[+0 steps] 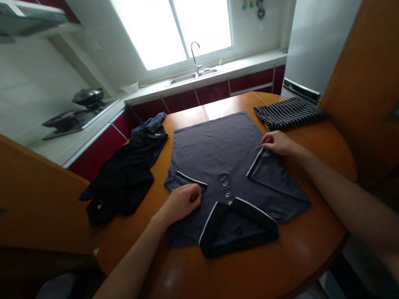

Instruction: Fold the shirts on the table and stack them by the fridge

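A grey polo shirt (218,151) lies spread front side up, its black collar with white trim towards me and its hem at the far side. Both sleeves are turned inward over the body. My left hand (184,202) rests with curled fingers on the left sleeve beside its striped cuff; what the fingers hold, if anything, is hidden. At the right sleeve, my right hand (277,143) pinches the upper end of the cuff near the shirt's side edge.
The round wooden table (190,286) carries dark crumpled clothes (124,175) on the left and a folded striped garment (289,113) at the far right. Beyond stand a counter with a sink (183,78), a stove (83,121) with pans, and a fridge (329,15).
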`<act>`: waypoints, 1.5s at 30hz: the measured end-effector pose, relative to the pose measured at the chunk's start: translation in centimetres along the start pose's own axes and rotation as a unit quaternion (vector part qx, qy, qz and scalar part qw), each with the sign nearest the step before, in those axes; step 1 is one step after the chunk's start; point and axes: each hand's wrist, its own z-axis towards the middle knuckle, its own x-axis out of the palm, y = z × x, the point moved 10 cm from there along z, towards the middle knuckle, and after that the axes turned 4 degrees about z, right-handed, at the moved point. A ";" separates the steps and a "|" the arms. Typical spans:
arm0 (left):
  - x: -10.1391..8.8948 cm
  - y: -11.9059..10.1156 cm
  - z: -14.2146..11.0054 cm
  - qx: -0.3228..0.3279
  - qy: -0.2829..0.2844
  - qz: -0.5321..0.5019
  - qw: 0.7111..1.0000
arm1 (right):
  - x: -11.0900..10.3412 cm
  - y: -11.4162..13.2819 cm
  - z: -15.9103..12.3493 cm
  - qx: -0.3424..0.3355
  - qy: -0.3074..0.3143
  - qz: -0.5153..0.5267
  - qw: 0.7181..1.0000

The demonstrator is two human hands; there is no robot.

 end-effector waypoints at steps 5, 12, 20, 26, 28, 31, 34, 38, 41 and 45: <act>0.1 0.3 -0.1 0.001 0.002 -0.001 1.000 | -4.7 0.1 0.0 0.009 -0.129 0.017 0.991; 0.0 0.3 0.0 0.002 -0.001 -0.005 1.000 | 0.9 4.7 -4.3 0.005 0.007 -0.196 0.981; -0.3 0.1 0.1 -0.004 -0.001 -0.013 1.000 | 8.2 5.5 -8.0 0.054 0.070 -0.235 0.968; -0.4 -0.1 0.1 -0.002 0.000 -0.011 1.000 | 7.1 5.4 -6.6 0.052 0.043 -0.162 0.984; -0.3 -0.1 0.1 -0.004 0.001 -0.008 1.000 | 7.3 5.2 -6.5 0.057 0.059 -0.154 0.985; -0.3 0.0 0.1 -0.006 0.007 -0.004 1.000 | 7.1 5.3 -6.1 0.052 0.063 -0.151 0.985; -0.3 -0.1 0.1 -0.003 0.007 -0.003 1.000 | 4.8 5.5 -5.3 0.031 -0.010 -0.147 0.989; -1.6 -0.4 0.3 0.007 -0.058 0.000 0.998 | 2.1 5.1 -4.9 0.028 -0.083 -0.152 0.984; -2.4 -0.5 0.4 0.009 -0.112 0.007 0.994 | 3.4 5.5 -5.3 0.008 -0.038 -0.172 0.984; -0.5 -0.3 0.6 0.025 -0.056 0.032 0.998 | 7.7 8.1 -6.9 -0.082 0.071 -0.191 0.975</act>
